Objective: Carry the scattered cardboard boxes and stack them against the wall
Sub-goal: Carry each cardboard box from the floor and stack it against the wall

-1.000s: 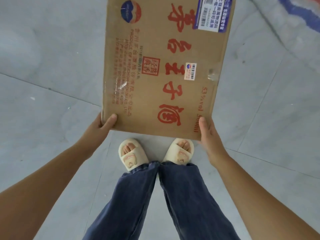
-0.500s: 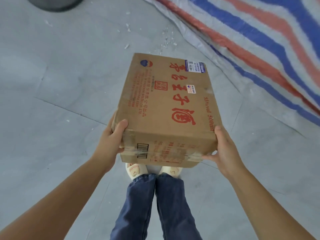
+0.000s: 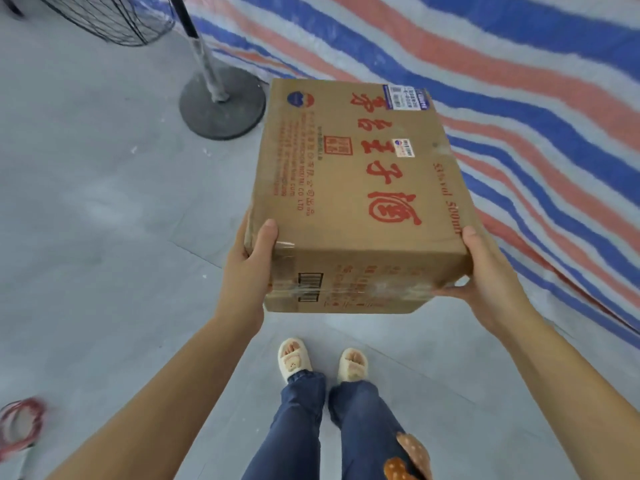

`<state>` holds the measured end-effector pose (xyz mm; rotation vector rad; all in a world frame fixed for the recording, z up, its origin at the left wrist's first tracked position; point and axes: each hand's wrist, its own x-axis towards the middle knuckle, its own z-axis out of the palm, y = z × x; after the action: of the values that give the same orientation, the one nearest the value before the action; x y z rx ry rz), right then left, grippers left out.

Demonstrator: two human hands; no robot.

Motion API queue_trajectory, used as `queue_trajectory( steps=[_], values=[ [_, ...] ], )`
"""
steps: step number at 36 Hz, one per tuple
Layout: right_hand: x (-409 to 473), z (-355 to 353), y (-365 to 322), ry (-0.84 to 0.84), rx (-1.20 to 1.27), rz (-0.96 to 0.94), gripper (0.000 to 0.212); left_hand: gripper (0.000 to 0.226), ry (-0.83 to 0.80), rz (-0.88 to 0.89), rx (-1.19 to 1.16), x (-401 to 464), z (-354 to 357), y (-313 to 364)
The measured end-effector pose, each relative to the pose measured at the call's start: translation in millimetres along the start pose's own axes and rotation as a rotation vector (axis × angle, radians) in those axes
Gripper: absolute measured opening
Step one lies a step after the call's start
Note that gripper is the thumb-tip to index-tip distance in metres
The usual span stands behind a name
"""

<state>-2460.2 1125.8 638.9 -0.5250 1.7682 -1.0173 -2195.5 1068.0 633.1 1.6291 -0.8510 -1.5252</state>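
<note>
Two hands carry one sealed cardboard box (image 3: 360, 188) in the centre of the frame, held clear of the grey tiled floor (image 3: 86, 209) above the person's slippered feet. The left hand (image 3: 247, 268) grips the box's near left corner, thumb on the top face and fingers curled round the side out of sight. The right hand (image 3: 485, 282) grips the near right corner, thumb on the top edge and fingers wrapped under the bottom edge. The box carries red printed characters, a shipping label at its far edge and clear tape across the near face.

A pedestal fan's round base (image 3: 221, 105) and pole stand on the floor in the upper left, close beside the box's far left corner as seen from here. A striped blue, red and white tarpaulin (image 3: 519, 98) covers the upper right and runs down the right side. A coil of red cord (image 3: 19, 424) lies at the lower left edge.

No wall or stack shows in this view, so the carry looks unfinished. Both grips sit at the near end only, so the far end could dip and slip free. The box also hides the floor ahead: a slipper may catch the tarpaulin's edge, or the box may knock the fan pole.
</note>
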Motion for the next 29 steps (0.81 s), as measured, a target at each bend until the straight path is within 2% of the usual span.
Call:
queue_trajectory(
  steps=[6, 9, 13, 16, 25, 29],
  values=[
    [-36, 4, -35, -0.088, -0.039, -0.051, 0.04, 0.018, 0.094, 0.065, -0.068, -52, -19, 26],
    [-46, 10, -48, -0.161, -0.074, -0.081, 0.04, 0.019, 0.159, 0.105, -0.114, -80, -31, 35],
    [-55, 21, -63, -0.246, -0.132, -0.145, 0.029, 0.015, 0.279, 0.13, -0.218, -115, -45, 33],
    [-57, 35, -75, -0.314, -0.163, -0.175, 0.029, 0.014, 0.372, 0.15, -0.283, -137, -55, 29],
    [-80, 118, -104, -0.584, -0.279, -0.297, 0.022, 0.022, 0.718, 0.224, -0.458, -184, -108, 30],
    [-92, 167, -117, -0.706, -0.306, -0.334, 0.018, 0.033, 0.796, 0.251, -0.501, -192, -141, 34]
  ],
)
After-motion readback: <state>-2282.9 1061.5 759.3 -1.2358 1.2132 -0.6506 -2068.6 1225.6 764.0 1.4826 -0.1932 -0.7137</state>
